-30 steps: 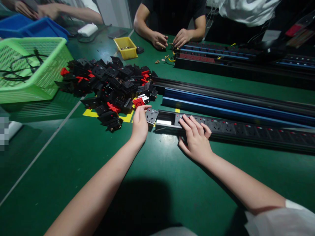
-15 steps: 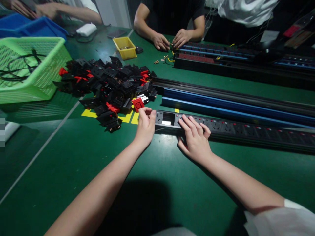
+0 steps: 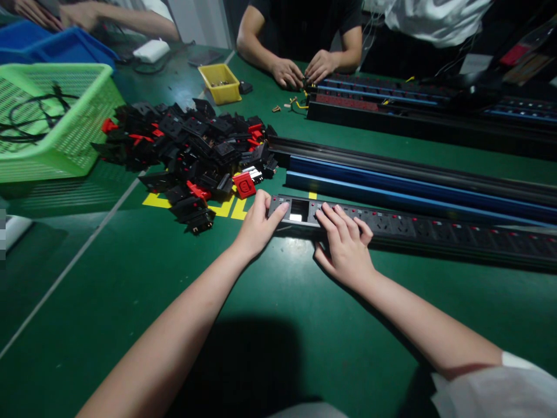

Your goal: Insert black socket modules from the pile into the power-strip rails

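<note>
A long black socket strip lies across the green table, with one open slot close to its left end. My left hand grips that left end, its thumb on the socket module left of the slot. Right of the slot, my right hand rests on the strip with fingers spread over its top. A red socket module lies just beyond my left hand, at the edge of a heap of black and red modules.
Blue and black rails lie behind the strip. A green basket with black cables stands at the left, a yellow bin farther back. Across the table, another person's hands work beside more strips.
My left thumb has moved right, from the strip's end onto the module beside the slot. My right hand has stayed in place.
</note>
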A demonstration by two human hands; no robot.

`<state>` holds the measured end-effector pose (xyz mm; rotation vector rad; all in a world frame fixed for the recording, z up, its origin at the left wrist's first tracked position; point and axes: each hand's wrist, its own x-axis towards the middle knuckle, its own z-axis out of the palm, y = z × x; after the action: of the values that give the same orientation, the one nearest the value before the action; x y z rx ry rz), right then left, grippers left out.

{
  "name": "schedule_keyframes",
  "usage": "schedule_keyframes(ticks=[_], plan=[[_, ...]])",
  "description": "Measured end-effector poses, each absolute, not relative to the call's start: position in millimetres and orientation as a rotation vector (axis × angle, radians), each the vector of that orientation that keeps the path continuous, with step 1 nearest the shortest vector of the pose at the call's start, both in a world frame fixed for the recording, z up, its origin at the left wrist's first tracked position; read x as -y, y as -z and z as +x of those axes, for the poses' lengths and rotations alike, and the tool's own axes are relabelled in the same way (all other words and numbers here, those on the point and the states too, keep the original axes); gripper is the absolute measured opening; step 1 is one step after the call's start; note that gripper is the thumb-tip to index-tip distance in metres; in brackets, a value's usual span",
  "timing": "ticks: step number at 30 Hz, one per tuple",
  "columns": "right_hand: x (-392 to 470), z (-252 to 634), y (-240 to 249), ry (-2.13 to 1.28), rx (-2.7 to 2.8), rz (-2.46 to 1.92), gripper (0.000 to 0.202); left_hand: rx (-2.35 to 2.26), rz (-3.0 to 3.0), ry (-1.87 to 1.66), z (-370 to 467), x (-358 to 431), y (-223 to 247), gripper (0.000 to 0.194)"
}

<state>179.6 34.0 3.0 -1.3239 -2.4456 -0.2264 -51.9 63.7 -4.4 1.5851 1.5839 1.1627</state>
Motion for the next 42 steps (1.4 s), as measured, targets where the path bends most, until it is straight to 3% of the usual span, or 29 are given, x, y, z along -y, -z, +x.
schedule_keyframes(ticks=[3, 7, 13, 17, 20, 33, 42], plan=[[-33.5, 179.6, -3.9, 0.219, 2.447, -1.326, 0.074, -1.59, 1.573, -1.156, -52.2, -62.9, 3.4, 0.042], [-33.2, 179.4, -3.8, 0.231, 2.449, -1.328, 0.079, -1.449, 1.702, -1.068, -49.1, -61.7, -1.1, 0.033], [-33.5, 178.8, -2.6, 0.236, 2.453, -1.335, 0.074, -1.429, 1.802, -0.963, -45.0, -59.5, -5.5, 0.039], [-33.4, 178.5, -2.9, 0.239, 2.453, -1.344, 0.07, -1.488, 1.733, -1.091, -46.2, -58.4, 0.9, 0.028], [-33.4, 178.7, -3.1, 0.246, 2.454, -1.344, 0.067, -1.461, 1.736, -1.193, -45.4, -57.3, 3.2, 0.033], [-32.3, 178.3, -5.9, 0.265, 2.527, -1.419, 0.07, -1.621, 1.914, -1.093, -43.7, -58.9, 0.8, 0.029], [-31.3, 179.0, -4.4, 0.316, 2.55, -1.427, 0.066, -1.551, 1.685, -1.176, -44.0, -58.5, -2.9, 0.029]])
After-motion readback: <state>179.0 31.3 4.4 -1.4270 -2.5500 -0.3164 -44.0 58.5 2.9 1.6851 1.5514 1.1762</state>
